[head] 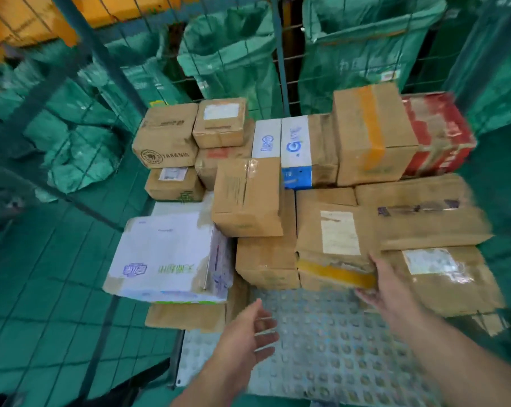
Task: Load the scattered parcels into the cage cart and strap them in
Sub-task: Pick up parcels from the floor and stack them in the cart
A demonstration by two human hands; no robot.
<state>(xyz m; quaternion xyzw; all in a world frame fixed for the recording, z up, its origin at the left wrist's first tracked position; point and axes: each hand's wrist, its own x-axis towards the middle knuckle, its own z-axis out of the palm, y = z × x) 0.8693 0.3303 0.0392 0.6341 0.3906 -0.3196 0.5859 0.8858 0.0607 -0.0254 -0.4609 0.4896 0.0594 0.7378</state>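
While reaching into cage cart (280, 63): hands at front row

Noted right hand (387, 289) gripping near right corner of yellow-taped parcel (333, 230), thumb on top, fingers curled round its edge. Left hand (248, 333) relaxed and spread, holding nothing, over studded floor (336, 362). Parcel lying flat in front row, label up, long axis running away from viewer, taped end nearest. Flanked left by tilted white carton (166, 254); green sacks (227, 54) beyond mesh.

Head camera, facing down, near parcels (248, 198)
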